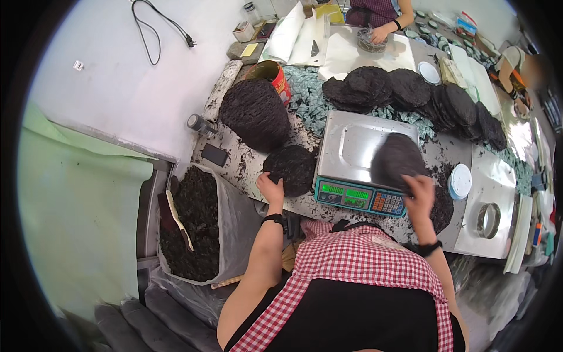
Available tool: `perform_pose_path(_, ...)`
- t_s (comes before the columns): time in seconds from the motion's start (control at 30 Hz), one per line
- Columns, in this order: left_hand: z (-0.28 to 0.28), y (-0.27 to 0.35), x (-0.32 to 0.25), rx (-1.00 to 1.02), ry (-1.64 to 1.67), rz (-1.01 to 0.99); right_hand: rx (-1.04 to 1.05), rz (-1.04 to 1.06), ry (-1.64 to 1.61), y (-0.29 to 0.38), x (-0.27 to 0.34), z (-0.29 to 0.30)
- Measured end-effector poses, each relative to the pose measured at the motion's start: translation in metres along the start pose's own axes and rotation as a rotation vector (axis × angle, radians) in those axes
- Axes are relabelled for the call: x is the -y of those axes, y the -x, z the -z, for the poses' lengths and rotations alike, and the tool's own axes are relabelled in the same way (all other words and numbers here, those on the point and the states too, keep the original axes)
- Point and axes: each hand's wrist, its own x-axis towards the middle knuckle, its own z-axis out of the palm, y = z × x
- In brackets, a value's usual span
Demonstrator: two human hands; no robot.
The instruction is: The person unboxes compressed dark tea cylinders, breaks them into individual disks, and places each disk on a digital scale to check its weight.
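My right hand [418, 193] grips the near edge of a dark round disc of dried seaweed-like material [398, 160], blurred and tilted over the right side of a digital scale [367, 136]. The scale's display is lit green. My left hand [271, 188] rests on the near-left edge of another dark disc [291, 169] lying on the table left of the scale; whether its fingers grip that disc is unclear. Behind that disc stands a tall stack of similar discs [255, 114]. More dark material [442, 207] lies right of the scale, partly behind my right hand.
Several discs [409, 90] lie in a row beyond the scale, over small green packets [303, 94]. A phone [214, 154] and an open bag of dark flakes [193, 233] are at left. At right are a white round lid [460, 181] and metal ring [488, 220]. Co-workers stand across the table.
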Motion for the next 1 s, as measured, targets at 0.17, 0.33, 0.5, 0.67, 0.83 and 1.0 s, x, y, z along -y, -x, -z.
perform_pose_path(0.17,-0.016,-0.004,0.003,-0.025,-0.004,-0.110,0.319,0.335,-0.068,-0.019,0.026,-0.047)
perform_pose_path(0.33,-0.008,-0.020,0.003,0.132,-0.126,0.077,0.041,-0.204,-0.032,0.045,-0.064,-0.022)
perform_pose_path(0.5,-0.008,-0.018,0.000,0.141,0.040,-0.113,0.039,-0.836,0.425,0.180,-0.176,-0.031)
perform_pose_path(0.67,0.039,0.000,-0.071,-0.061,0.489,-0.218,0.001,-0.718,0.300,0.217,-0.194,-0.039)
perform_pose_path(0.83,0.072,0.041,-0.194,0.083,0.420,-0.979,-0.077,-0.591,0.237,0.177,-0.156,-0.026)
perform_pose_path(1.0,0.067,0.076,-0.215,0.337,0.463,-1.153,-0.062,-0.629,0.317,0.173,-0.152,-0.041)
